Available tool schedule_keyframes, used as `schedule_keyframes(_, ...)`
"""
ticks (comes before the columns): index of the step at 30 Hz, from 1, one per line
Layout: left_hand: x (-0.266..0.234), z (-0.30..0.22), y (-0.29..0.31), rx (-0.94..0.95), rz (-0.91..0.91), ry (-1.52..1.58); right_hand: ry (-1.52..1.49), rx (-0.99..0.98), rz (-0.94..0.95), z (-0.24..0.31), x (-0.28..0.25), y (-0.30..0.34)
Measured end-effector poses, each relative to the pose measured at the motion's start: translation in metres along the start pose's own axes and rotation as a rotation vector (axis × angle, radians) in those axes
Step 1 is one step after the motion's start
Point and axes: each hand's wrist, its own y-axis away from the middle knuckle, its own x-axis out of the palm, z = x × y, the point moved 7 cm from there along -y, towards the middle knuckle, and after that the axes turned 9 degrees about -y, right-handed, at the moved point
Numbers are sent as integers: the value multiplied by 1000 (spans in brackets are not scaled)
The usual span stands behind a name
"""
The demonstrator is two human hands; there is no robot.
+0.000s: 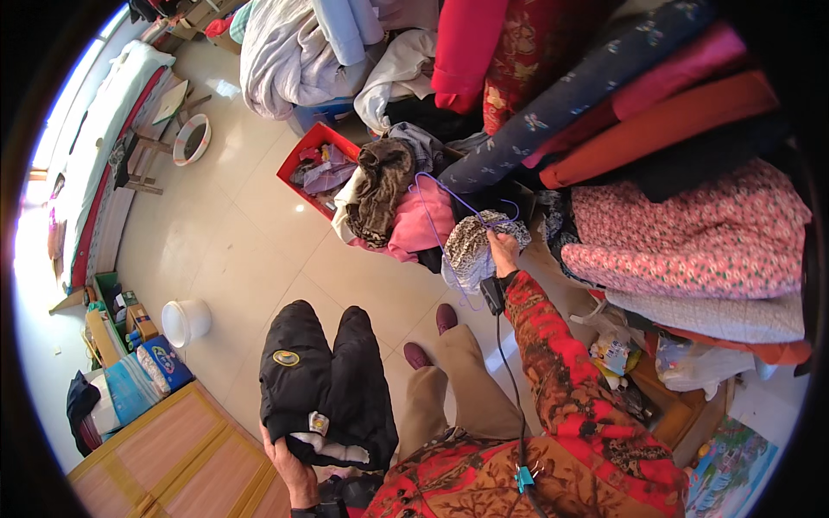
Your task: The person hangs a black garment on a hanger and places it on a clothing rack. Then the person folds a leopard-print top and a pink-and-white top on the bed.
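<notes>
My left hand (294, 468) is closed around the waist end of small black padded trousers (324, 371). The two legs point away from me; a round yellow patch marks the left one, and pale lining shows at the opening. Out to the right, my right hand (503, 252) grips a thin purple clothes hanger (459, 198). Below the hanger and the hand lies a black-and-white knitted piece (473, 246); whether my fingers touch it I cannot tell. Just beyond is a heap with a pink garment (421, 220) and a brown furry garment (380, 186).
A red box (321, 138) with cloth stands beyond the heap. Fabric rolls, including a dark patterned roll (570, 99), and a pink flowered quilt (691, 237) fill the right. At the left are a white bucket (186, 323), a wooden cabinet (186, 453) and a bed (108, 155).
</notes>
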Motion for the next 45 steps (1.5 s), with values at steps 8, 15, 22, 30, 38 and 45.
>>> schedule_keyframes(8, 36, -35, -5, 82, -30, -41, -202, 361, 144, -27, 18, -31)
schedule_keyframes(15, 38, -31, -14, 82, 14, -43, -351, 648, 295, -16, 19, -28)
schedule_keyframes(22, 26, -9, -28, 2, -54, -98, -743, 794, 548, 46, 5, 29)
schedule_keyframes(30, 39, -14, -48, 29, -3, -96, -373, 336, 882, 203, -27, 174)
schedule_keyframes(38, 28, -47, -60, 54, 57, -115, -329, -186, 601, 346, -18, 232)
schedule_keyframes(45, 23, -79, -61, 22, 92, -73, -955, -207, 939, 438, -29, 356)
